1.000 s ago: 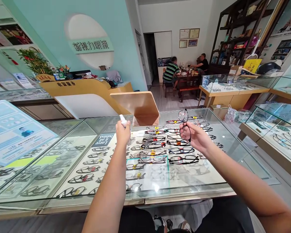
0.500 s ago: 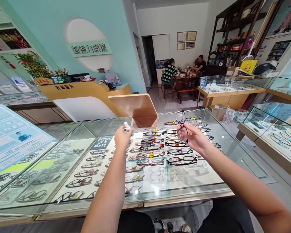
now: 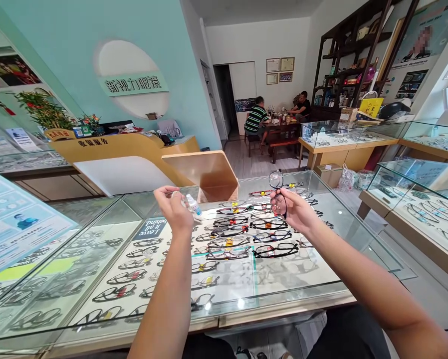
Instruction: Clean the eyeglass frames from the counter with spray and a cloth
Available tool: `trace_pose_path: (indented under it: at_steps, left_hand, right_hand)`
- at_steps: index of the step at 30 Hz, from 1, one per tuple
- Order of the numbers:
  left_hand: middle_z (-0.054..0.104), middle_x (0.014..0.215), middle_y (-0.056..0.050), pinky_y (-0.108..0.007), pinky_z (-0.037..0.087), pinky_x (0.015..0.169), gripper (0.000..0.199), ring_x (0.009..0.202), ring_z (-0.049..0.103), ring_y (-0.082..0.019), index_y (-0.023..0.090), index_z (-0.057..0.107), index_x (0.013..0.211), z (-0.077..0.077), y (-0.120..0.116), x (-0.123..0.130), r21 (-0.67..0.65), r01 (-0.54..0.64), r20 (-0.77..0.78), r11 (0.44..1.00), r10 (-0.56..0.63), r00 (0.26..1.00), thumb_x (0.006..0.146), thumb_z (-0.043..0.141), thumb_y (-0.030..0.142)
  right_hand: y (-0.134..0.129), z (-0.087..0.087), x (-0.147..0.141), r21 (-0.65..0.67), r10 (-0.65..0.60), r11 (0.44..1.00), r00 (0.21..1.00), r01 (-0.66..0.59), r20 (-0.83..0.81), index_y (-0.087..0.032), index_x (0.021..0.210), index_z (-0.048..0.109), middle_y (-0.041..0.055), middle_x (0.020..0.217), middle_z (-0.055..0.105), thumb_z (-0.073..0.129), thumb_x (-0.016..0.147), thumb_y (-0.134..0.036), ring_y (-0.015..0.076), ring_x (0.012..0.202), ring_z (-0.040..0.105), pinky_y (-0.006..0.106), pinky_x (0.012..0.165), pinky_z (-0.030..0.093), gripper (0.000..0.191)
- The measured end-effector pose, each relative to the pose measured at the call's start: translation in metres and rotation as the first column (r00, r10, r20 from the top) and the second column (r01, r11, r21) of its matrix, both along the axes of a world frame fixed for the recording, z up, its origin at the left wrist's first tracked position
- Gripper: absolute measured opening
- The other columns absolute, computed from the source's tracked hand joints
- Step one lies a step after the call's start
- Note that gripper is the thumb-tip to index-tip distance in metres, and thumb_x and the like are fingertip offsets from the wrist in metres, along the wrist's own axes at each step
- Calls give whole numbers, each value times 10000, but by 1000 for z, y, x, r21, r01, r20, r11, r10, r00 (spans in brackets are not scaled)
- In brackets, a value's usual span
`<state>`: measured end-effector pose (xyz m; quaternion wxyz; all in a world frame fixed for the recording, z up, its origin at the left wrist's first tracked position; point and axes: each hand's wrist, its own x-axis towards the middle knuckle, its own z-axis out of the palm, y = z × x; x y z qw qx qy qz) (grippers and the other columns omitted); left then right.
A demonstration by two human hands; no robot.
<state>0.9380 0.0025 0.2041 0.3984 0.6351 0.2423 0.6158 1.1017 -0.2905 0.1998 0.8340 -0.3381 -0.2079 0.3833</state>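
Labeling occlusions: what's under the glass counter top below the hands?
Under the glass counter top, rows of eyeglass frames lie on a white tray, plus a dark sign. The forearms and glare hide some frames.

spray bottle (image 3: 192, 205) tilted sideways (left hand (image 3: 174, 210)), lowered

- Glass display counter (image 3: 332, 209) with rows of eyeglass frames (image 3: 231, 234)
- Wooden mirror back (image 3: 205, 174)
- Yellow reception desk (image 3: 115, 147)
- Two seated people (image 3: 257, 119) at a table
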Motion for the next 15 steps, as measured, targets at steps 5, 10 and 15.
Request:
trace_pose_path:
  at_steps: [5,10,15]
  left_hand:
    - [492,813,24,-226,389,467,268,585,457,-137,266,424,972,28,-60,19,-200,482,70,853,-479,875,772,572,366]
    - [533,767,42,-209,413,508,228,596,485,-121,249,482,934,86,-102,28,-266,671,-84,692,-710,699,812,674,268]
    - [684,941,-17,-255,535,713,302,796,639,-144,208,661,1096,126,-116,23,-222,776,-210,591,-806,554,860,827,298]
  right_hand:
    - [-4,19,-8,6,-19,1000,1000,19,0,-190,847,771,25,928,818,1000,707,-364,129,779,723,242,703,617,320]
    - [0,69,-17,56,14,998,992,-21,125,-187,877,785,29,958,829,958,769,-380,133,833,752,243,802,623,280]
    - [10,122,-22,136,-92,988,979,68,180,-198,924,784,24,943,834,909,806,-321,133,839,744,256,832,606,211]
